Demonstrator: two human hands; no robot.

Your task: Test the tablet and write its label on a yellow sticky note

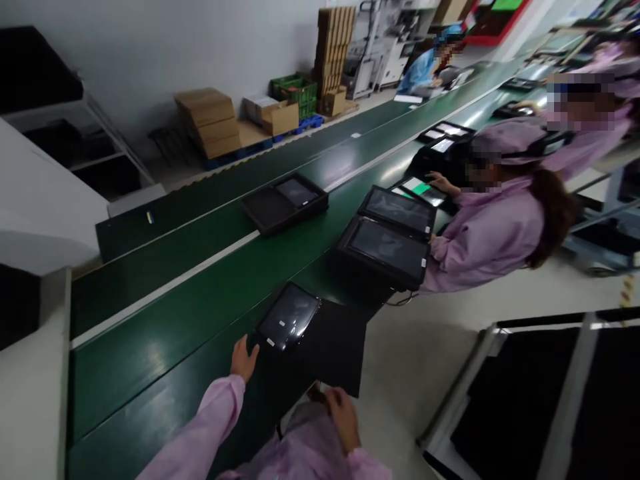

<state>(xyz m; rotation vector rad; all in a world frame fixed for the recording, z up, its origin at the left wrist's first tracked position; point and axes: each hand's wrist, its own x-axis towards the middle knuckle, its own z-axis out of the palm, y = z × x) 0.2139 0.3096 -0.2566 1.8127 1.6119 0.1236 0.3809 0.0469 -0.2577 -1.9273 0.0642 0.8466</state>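
A glossy black screen panel (290, 317) with small white labels lies on the black mat (337, 343) at the near side of the green bench. My left hand (245, 360) is beside the panel's lower left corner, fingers apart and nothing in them. Whether its fingertips touch the mat's edge I cannot tell. Close to my body, below the mat's near edge, my right hand (343, 415) has its fingers curled in. What they hold, if anything, is hidden.
Black trays with screen panels (390, 247) stand ahead on the right, and another black tray (285, 203) sits mid-bench. A co-worker (500, 220) in pink sits on the right. A black-lined cart (515, 400) stands at lower right. Cardboard boxes (210, 123) lie beyond the bench.
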